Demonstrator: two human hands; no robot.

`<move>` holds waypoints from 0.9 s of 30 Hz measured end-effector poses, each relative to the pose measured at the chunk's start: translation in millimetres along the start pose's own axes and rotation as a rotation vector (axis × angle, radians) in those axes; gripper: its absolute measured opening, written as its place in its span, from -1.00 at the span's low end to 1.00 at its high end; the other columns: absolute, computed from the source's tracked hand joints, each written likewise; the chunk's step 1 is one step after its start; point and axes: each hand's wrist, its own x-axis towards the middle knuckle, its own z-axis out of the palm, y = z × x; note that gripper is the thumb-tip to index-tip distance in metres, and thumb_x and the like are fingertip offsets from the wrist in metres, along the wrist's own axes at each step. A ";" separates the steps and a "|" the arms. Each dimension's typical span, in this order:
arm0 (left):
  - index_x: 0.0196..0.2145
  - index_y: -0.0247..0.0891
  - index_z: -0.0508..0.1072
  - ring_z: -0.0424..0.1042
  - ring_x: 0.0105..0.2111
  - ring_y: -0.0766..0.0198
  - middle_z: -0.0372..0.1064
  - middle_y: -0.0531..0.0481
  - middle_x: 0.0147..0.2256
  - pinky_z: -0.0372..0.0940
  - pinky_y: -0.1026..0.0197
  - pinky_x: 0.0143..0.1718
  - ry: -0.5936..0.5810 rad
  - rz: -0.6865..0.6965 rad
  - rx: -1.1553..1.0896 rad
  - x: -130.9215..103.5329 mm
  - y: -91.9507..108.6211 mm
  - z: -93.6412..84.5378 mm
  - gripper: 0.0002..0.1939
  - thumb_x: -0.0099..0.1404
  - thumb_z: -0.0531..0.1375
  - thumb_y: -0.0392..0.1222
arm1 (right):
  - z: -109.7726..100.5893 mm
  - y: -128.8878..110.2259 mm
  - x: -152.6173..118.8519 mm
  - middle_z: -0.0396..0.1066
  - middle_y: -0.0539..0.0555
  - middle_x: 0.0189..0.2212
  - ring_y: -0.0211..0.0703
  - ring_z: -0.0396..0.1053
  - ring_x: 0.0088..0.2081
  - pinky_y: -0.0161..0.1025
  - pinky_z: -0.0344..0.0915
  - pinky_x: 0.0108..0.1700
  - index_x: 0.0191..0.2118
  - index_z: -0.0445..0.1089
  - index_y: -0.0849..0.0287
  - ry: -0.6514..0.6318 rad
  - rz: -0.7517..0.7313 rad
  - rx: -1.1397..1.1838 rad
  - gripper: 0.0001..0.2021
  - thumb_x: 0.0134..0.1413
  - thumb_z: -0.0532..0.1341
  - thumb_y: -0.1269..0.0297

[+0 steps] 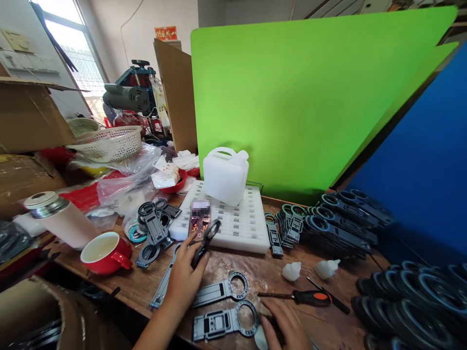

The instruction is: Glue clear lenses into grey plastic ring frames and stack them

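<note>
My left hand (187,272) is closed around a black ring-ended plastic part (210,235), its ring pointing up and away near the phone (200,218). Beneath that hand lies a grey ring-ended part (166,282), partly covered. Another grey ring-ended part (215,292) extends to the right of my left wrist. Nearer the front edge lies a grey part with a square frame (216,324). Beside its ring is my right hand (286,328), fingers bent and apart, cut off by the bottom edge. A small whitish piece (260,339) shows by its fingertips; contact is unclear.
A screwdriver (312,298) and two small white bottles (292,271) lie to the right. Stacked dark ring parts (408,311) line the right side. A white foam tray (251,233) carries a plastic jug (226,177). At left are a red mug (105,255) and a flask (62,218).
</note>
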 end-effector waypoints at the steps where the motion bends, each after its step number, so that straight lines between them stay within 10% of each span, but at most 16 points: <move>1: -0.08 -0.22 0.40 0.21 0.12 0.04 0.23 -0.16 0.10 0.09 -0.06 0.15 0.073 -0.043 -0.065 -4.3 -3.8 -0.1 -0.67 0.26 0.08 -0.05 | 1.0 -11.5 16.2 0.46 0.12 -0.11 -0.01 0.42 -0.09 -0.13 0.41 -0.10 0.00 0.36 0.04 -0.040 -0.018 0.024 -0.71 0.15 0.14 0.26; 12: -0.18 -0.29 0.44 0.41 -0.08 -0.06 0.48 -0.20 -0.17 0.23 -0.08 0.00 0.268 -0.434 -0.401 -53.9 -38.1 15.4 -0.40 0.09 0.12 0.31 | 75.0 -102.4 203.4 0.32 0.26 0.03 0.07 0.26 0.04 -0.06 0.20 0.04 0.14 0.20 0.27 -0.225 0.170 -0.032 -0.53 0.16 0.11 0.16; 20: -0.15 -0.30 0.42 0.39 -0.04 -0.06 0.46 -0.24 -0.13 0.20 -0.02 0.05 0.296 -0.385 -0.291 -64.5 -51.9 35.0 -0.42 0.14 0.09 0.27 | 103.8 -113.7 223.6 0.16 0.40 0.13 0.27 0.17 0.07 0.05 0.15 0.02 0.23 0.04 0.41 -0.277 0.302 -0.145 -0.17 -0.03 0.21 -0.07; 27: -0.23 -0.21 0.45 0.44 -0.10 -0.05 0.50 -0.18 -0.21 0.28 0.01 -0.04 0.267 -0.404 -0.258 -66.1 -59.5 34.5 -0.55 0.13 0.11 0.21 | 104.5 -119.6 234.2 0.23 0.42 0.07 0.27 0.23 0.00 0.06 0.17 -0.03 0.26 -0.04 0.44 -0.330 0.305 -0.208 -0.14 -0.14 0.23 0.14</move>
